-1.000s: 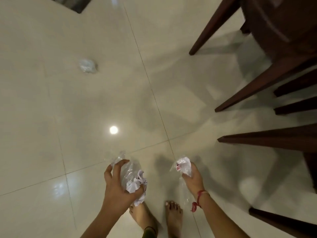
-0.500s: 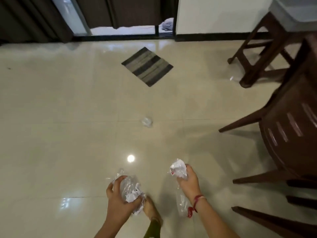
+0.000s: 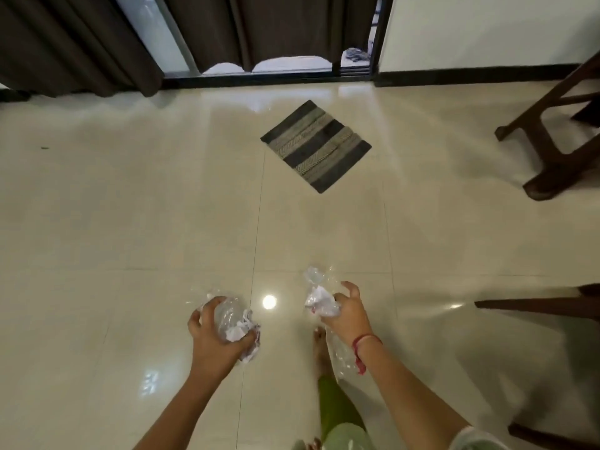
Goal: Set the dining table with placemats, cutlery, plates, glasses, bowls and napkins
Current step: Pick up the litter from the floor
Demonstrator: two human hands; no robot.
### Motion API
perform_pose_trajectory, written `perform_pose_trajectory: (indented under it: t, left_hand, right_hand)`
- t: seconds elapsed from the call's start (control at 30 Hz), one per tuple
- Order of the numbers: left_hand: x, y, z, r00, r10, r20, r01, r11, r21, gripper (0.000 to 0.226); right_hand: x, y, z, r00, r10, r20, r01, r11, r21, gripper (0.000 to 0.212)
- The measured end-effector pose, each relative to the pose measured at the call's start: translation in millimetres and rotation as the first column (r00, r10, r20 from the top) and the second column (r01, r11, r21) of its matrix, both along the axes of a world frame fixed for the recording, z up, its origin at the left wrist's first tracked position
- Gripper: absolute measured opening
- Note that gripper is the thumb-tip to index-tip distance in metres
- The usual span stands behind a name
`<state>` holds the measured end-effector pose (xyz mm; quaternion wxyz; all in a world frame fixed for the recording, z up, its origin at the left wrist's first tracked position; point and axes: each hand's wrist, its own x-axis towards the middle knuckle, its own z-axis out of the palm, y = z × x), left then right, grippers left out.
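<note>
I am standing on a glossy tiled floor, and no table or tableware is in view. My left hand [image 3: 216, 339] is closed around a crumpled wad of clear plastic wrapping and white paper [image 3: 235, 323]. In my right hand [image 3: 345, 315] is a second crumpled wad of plastic and paper [image 3: 319, 303], with a strip of clear plastic hanging under the wrist. A clear crumpled piece [image 3: 313, 275] shows just beyond that wad; I cannot tell whether it lies on the floor or belongs to the bundle.
A striped grey mat [image 3: 316, 146] lies on the floor ahead, before a dark-curtained glass door [image 3: 259, 34]. Dark wooden chair legs [image 3: 552, 151] stand at the right, and another leg [image 3: 535, 303] juts in lower right. My bare foot [image 3: 321, 349] is between my arms.
My view has tilted up from the floor towards the door and mat. I have stepped forward, and the small plastic wad on the floor now sits right by my right hand.
</note>
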<state>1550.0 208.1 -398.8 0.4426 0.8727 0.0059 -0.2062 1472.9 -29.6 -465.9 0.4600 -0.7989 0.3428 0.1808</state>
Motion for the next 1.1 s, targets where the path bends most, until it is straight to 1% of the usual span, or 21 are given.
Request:
perform_pose_trajectory:
  t: [0.13, 0.2, 0.23, 0.27, 0.3, 0.33, 0.37, 0.4, 0.47, 0.5, 0.57, 0.6, 0.67, 0.7, 0.8, 0.87, 0.93, 0.97, 1.03, 1.07, 1.1]
  left_hand:
    - [75, -28, -47, 1.0, 0.011, -0.015, -0.01, 0.998, 0.055, 0.092]
    - [112, -37, -91, 0.998, 0.017, -0.057, -0.012, 0.996, 0.084, 0.097]
    - [119, -42, -98, 0.999, 0.002, -0.038, 0.001, 0.996, 0.086, 0.097]
    - [119, -45, -95, 0.999, -0.026, -0.03, 0.028, 0.997, 0.074, 0.097]
    - [135, -48, -142, 0.997, -0.06, -0.056, 0.065, 0.994, 0.087, 0.094]
    - [142, -51, -156, 0.994, -0.101, -0.044, 0.105, 0.991, 0.081, 0.091]
    - [143, -56, -152, 0.986, -0.16, -0.045, 0.163, 0.984, 0.073, 0.089]
    - [157, -60, -204, 0.977, -0.211, -0.031, 0.213, 0.973, 0.085, 0.087]
    - [172, -66, -221, 0.964, -0.264, -0.031, 0.265, 0.96, 0.088, 0.086]
    - [183, -65, -270, 0.958, -0.287, -0.016, 0.287, 0.951, 0.117, 0.088]
    - [195, -67, -281, 0.953, -0.301, -0.032, 0.303, 0.945, 0.121, 0.091]
    - [201, -65, -321, 0.949, -0.315, -0.006, 0.312, 0.938, 0.15, 0.092]
    - [204, -66, -326, 0.945, -0.325, -0.021, 0.325, 0.934, 0.152, 0.092]
    - [208, -67, -350, 0.943, -0.332, -0.013, 0.33, 0.93, 0.165, 0.087]
    - [206, -66, -365, 0.947, -0.318, -0.04, 0.32, 0.931, 0.177, 0.079]
    - [200, -72, -356, 0.945, -0.323, -0.057, 0.328, 0.928, 0.175, 0.078]
    - [192, -72, -351, 0.947, -0.305, -0.099, 0.318, 0.934, 0.164, 0.079]
    - [190, -86, -325, 0.937, -0.338, -0.086, 0.348, 0.927, 0.142, 0.081]
    - [177, -84, -316, 0.929, -0.352, -0.115, 0.366, 0.921, 0.131, 0.083]
    - [177, -110, -279, 0.911, -0.403, -0.086, 0.41, 0.907, 0.095, 0.083]
    - [176, -116, -265, 0.91, -0.395, -0.127, 0.402, 0.915, 0.039, 0.083]
  right_hand:
    - [64, -16, -59, 0.961, 0.266, -0.074, -0.274, 0.951, -0.14, 0.038]
    - [95, -19, -111, 0.938, 0.321, -0.134, -0.342, 0.922, -0.185, 0.037]
    - [102, -21, -122, 0.933, 0.325, -0.157, -0.352, 0.914, -0.203, 0.037]
    - [102, -22, -126, 0.921, 0.342, -0.188, -0.379, 0.899, -0.219, 0.037]
    - [117, -23, -180, 0.908, 0.354, -0.225, -0.4, 0.892, -0.209, 0.038]
    - [125, -24, -200, 0.892, 0.384, -0.24, -0.434, 0.877, -0.209, 0.039]
    - [128, -28, -204, 0.872, 0.405, -0.274, -0.462, 0.867, -0.187, 0.04]
    - [141, -30, -265, 0.859, 0.421, -0.291, -0.479, 0.862, -0.166, 0.042]
    - [157, -36, -290, 0.782, 0.533, -0.323, -0.601, 0.782, -0.163, 0.045]
    - [164, -31, -344, 0.759, 0.557, -0.336, -0.628, 0.763, -0.155, 0.045]
    - [174, -35, -365, 0.714, 0.582, -0.39, -0.672, 0.725, -0.148, 0.043]
    - [178, -33, -412, 0.718, 0.572, -0.396, -0.659, 0.742, -0.124, 0.042]
    - [179, -33, -434, 0.725, 0.545, -0.422, -0.636, 0.764, -0.106, 0.039]
    - [179, -29, -465, 0.737, 0.52, -0.433, -0.613, 0.784, -0.102, 0.038]
    - [178, -22, -476, 0.788, 0.425, -0.445, -0.562, 0.793, -0.238, 0.037]
    - [171, -29, -454, 0.838, 0.382, -0.389, -0.495, 0.833, -0.249, 0.034]
    - [162, -28, -439, 0.887, 0.331, -0.321, -0.395, 0.905, -0.159, 0.033]
    - [155, -43, -400, 0.915, 0.283, -0.287, -0.337, 0.928, -0.159, 0.035]
    - [145, -38, -371, 0.971, 0.163, -0.178, -0.183, 0.977, -0.106, 0.035]
    - [137, -61, -318, 0.992, 0.069, -0.108, -0.085, 0.985, -0.147, 0.034]
    - [132, -64, -292, 0.998, -0.033, -0.05, 0.027, 0.994, -0.109, 0.03]
